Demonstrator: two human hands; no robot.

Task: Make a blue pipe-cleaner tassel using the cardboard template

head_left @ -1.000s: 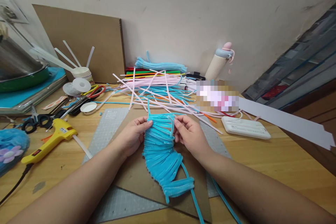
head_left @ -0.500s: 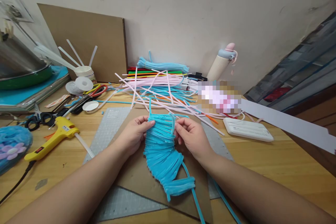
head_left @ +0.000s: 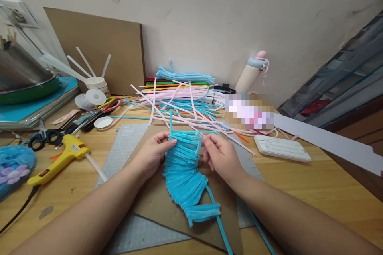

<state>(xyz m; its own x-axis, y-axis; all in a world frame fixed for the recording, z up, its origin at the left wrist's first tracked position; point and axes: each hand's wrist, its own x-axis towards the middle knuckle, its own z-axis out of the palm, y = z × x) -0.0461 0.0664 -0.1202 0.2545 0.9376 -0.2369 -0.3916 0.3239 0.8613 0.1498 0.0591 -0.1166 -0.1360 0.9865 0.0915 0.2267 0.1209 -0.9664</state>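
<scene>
A curved shape wound from blue pipe cleaners [head_left: 182,171] lies over a brown cardboard sheet [head_left: 149,207] in front of me. My left hand [head_left: 157,149] pinches its upper left edge between thumb and fingers. At the upper right edge my right hand [head_left: 218,153] is closed, thumb against fingers, near a loose blue strand end; what sits inside the pinch is too small to make out. One blue stem stands up from the top left corner. Another long strand runs from the lower right down toward me.
A grey cutting mat [head_left: 119,147] lies under the cardboard. Left are a yellow glue gun [head_left: 56,159] and black scissors [head_left: 44,137]. Behind lie many pipe cleaners [head_left: 185,91]; to the right, a white power bank [head_left: 281,148] and a bottle [head_left: 249,73].
My right hand has shifted slightly right, away from the shape's upper edge. A short blue strand along the top now reaches toward its fingers. My left hand keeps its hold.
</scene>
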